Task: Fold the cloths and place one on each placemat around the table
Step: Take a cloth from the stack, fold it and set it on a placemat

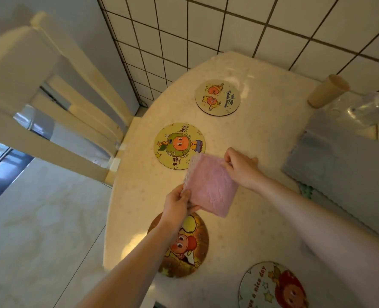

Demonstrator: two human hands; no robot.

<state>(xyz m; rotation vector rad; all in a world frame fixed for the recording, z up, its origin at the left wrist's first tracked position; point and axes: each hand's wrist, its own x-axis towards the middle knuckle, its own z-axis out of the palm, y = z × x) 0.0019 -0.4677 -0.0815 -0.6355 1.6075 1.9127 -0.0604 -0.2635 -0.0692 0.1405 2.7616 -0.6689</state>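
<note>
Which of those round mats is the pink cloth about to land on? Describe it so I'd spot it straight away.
Probably this one, though that is a guess. Start at the cream chair by the table's left edge. The nearest round placemat lies beside it, partly under the pink cloth. Only it shows a green-and-orange cartoon figure on yellow.
</note>
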